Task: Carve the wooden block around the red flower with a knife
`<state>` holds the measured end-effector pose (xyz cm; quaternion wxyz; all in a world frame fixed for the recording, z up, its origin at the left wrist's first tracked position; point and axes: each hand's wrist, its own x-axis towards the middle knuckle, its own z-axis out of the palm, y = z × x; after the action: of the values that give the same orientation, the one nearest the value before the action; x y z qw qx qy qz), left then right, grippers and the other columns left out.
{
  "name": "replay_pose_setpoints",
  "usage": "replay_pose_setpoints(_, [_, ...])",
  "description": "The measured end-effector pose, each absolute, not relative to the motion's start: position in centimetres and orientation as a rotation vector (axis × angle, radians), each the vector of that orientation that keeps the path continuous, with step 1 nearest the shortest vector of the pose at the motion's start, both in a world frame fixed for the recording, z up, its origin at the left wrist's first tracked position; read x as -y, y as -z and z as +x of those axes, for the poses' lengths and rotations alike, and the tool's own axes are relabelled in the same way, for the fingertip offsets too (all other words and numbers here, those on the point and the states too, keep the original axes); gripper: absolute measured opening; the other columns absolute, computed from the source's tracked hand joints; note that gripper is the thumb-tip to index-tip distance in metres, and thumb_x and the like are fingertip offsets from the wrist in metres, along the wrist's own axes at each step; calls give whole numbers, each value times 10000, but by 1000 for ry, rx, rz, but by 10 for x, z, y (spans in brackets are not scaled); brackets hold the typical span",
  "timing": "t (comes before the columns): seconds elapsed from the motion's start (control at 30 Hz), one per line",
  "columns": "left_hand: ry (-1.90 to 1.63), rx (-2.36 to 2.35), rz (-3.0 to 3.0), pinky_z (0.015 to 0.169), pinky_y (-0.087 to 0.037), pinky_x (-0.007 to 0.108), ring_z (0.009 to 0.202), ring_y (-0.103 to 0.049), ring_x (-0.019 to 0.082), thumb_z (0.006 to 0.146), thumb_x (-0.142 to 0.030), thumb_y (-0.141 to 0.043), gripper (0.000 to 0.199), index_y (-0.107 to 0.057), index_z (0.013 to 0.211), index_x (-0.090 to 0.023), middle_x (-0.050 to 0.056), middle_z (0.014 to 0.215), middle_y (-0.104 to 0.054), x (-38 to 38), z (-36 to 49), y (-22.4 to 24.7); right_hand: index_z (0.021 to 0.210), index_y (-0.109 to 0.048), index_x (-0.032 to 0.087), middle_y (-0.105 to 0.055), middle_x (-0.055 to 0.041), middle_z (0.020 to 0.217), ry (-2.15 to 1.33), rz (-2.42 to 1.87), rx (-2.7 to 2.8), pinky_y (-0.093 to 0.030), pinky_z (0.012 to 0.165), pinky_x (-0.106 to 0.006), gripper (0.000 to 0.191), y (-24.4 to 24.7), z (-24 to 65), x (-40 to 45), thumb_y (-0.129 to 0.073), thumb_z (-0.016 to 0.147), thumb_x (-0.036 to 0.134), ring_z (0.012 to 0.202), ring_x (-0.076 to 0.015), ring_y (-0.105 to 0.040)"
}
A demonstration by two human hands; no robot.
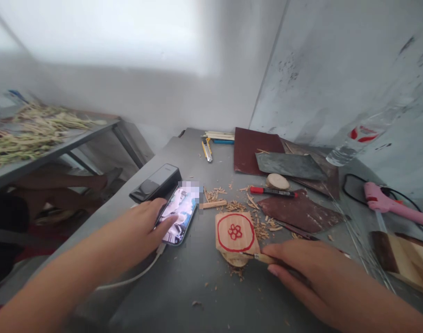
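Touching the phone (180, 213), left hand (142, 226) fingers extended; right hand (301, 273) grips a carving tool (258, 257) (beside wooden piece (235, 232)).

I am seeing a red marker (272, 191) lying beside a round wood slice (278, 181), sandpaper sheets (299, 211) spreading behind them, a yellow utility knife (207, 150) resting farther back, a pink glue gun (391, 204) lying at right, a plastic bottle (362, 138) leaning against the wall, and wood shavings (258, 224) scattering about.
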<state>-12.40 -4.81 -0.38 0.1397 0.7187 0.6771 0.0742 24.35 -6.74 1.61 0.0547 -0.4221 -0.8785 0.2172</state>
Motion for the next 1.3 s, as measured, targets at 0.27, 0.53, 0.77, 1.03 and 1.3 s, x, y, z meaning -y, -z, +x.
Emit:
replay_pose_setpoints(0.27, [-108, -2029, 1808, 587, -437, 347, 664, -691, 290, 987, -664, -422, 703, -536, 1436, -136, 75, 794, -728, 52, -123, 4, 1032, -785, 289, -815, -32, 909, -620, -1287, 2658, -550, 696, -312, 240, -12, 246, 69, -566, 1068, 379, 774, -228, -745])
replay_pose_setpoints(0.53, [-182, -1981, 1669, 609, -483, 352, 675, -720, 293, 1023, -706, -312, 681, -576, 1409, -210, 55, 764, -738, 53, -122, -1, 998, -768, 287, -806, -17, 894, -639, -1291, 2694, -538, 688, -313, 233, -13, 245, 67, -556, 1074, 348, 769, -223, -746])
replay_pose_setpoints(0.77, [-106, -2195, 1857, 740, -561, 479, 921, -759, 416, 1012, -605, -415, 611, -642, 1313, -125, 212, 998, -776, 66, -106, 0, 985, -772, 288, -806, -22, 891, -657, -1287, 2667, -533, 683, -309, 231, -15, 246, 67, -568, 1071, 353, 778, -228, -749])
replay_pose_setpoints(1.03, [-586, -1458, 2357, 1164, -527, 497, 1474, -509, 329, 1020, -456, -622, 715, -297, 1627, -264, 161, 1620, -474, 100, -26, 20, 1040, -757, 268, -812, -35, 960, -714, -1345, 2693, -518, 743, -327, 265, -10, 248, 68, -518, 1095, 370, 857, -237, -752])
replay_pose_setpoints(1.3, [-463, -2045, 2087, 842, -566, 487, 960, -711, 332, 1070, -557, -368, 562, -555, 1427, -166, 148, 1128, -704, 75, -79, 13, 987, -787, 301, -816, -10, 895, -589, -1346, 2668, -533, 687, -285, 242, -13, 247, 69, -568, 1058, 375, 768, -206, -757])
